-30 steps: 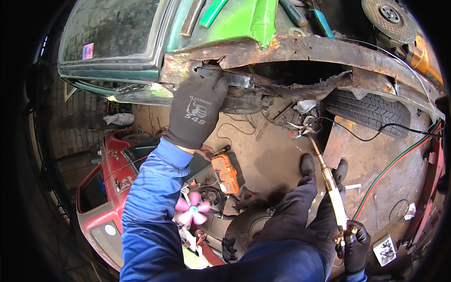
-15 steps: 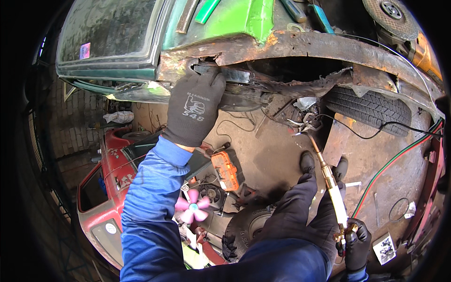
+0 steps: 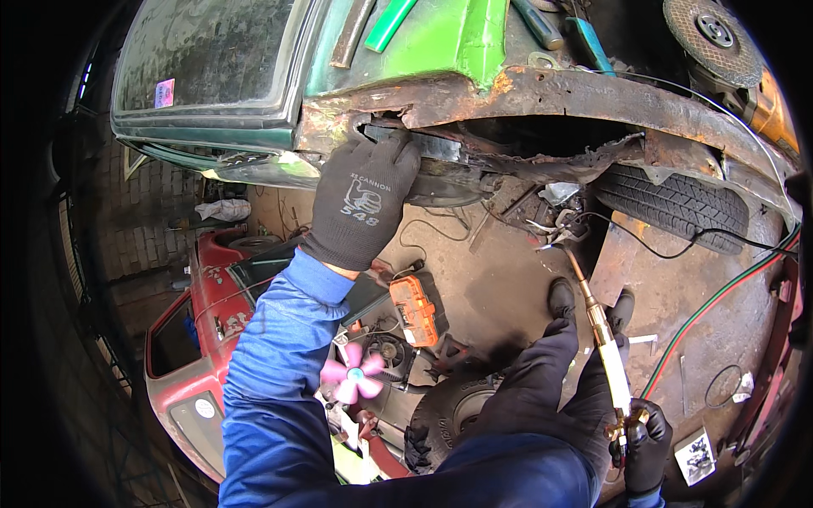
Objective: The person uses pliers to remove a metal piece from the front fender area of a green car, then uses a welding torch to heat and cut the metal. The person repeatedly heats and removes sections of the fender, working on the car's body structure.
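My left hand (image 3: pixel 360 201), in a black glove, reaches up to the rusted, torn edge of a car body (image 3: pixel 584 89). Its fingers are bent and pressed on a flat grey metal strip (image 3: pixel 440 147) lying along the torn opening; the fingertips are partly hidden. Low on the right, my black-gloved right hand (image 3: pixel 648 447) is wrapped around the valve end of a gas torch (image 3: pixel 608 356). The torch has a pale handle and a brass-coloured neck, and its tip points up and away. No flame shows at it.
Bars and hand tools (image 3: pixel 391 24) lie on the green panel. At the far right rests an angle grinder (image 3: pixel 737 59). A tyre (image 3: pixel 673 203) sits under the body; a red-and-green hose (image 3: pixel 694 315) crosses the floor. An orange box (image 3: pixel 415 311) and a pink fan (image 3: pixel 354 373) are below.
The scene sits slightly lower and further right in the picture. My left hand stays on the strip, and my right hand still grips the torch.
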Motion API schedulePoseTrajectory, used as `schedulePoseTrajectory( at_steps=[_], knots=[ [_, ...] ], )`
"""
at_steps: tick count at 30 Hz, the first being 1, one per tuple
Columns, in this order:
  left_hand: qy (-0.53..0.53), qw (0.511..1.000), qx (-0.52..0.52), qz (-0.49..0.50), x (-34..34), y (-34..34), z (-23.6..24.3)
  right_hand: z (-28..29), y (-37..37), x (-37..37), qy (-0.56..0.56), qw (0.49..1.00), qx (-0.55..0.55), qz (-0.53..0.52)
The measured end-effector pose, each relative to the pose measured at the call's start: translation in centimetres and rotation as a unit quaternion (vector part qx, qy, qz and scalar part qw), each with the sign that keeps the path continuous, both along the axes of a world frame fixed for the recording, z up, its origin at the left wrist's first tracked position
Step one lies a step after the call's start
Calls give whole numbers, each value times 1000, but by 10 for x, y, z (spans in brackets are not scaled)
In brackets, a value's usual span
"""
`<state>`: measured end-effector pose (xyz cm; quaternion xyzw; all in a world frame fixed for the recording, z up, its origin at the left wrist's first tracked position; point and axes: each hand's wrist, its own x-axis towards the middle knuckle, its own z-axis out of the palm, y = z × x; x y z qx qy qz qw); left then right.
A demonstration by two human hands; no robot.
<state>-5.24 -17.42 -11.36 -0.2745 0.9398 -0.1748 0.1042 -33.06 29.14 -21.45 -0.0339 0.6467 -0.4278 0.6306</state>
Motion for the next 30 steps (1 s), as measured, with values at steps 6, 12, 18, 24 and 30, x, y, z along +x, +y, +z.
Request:
schedulePoseTrajectory(
  at_steps=[6,12,18,24,30],
  knots=[
    [-12,1000,6,10,-1,0,1,-1,-1,1,1,1000,-1,-2],
    [11,1000,9,-5,0,1,2,1,-7,-2,-15,1000,-8,-1],
    [28,999,13,-24,0,2,-5,3,-8,-7,-41,999,-4,8],
    [22,1000,15,-6,1,4,-13,1,-3,-11,-17,999,1,29],
    [40,999,15,23,-1,8,-18,2,-3,-11,-15,1000,-2,17]
  ],
)
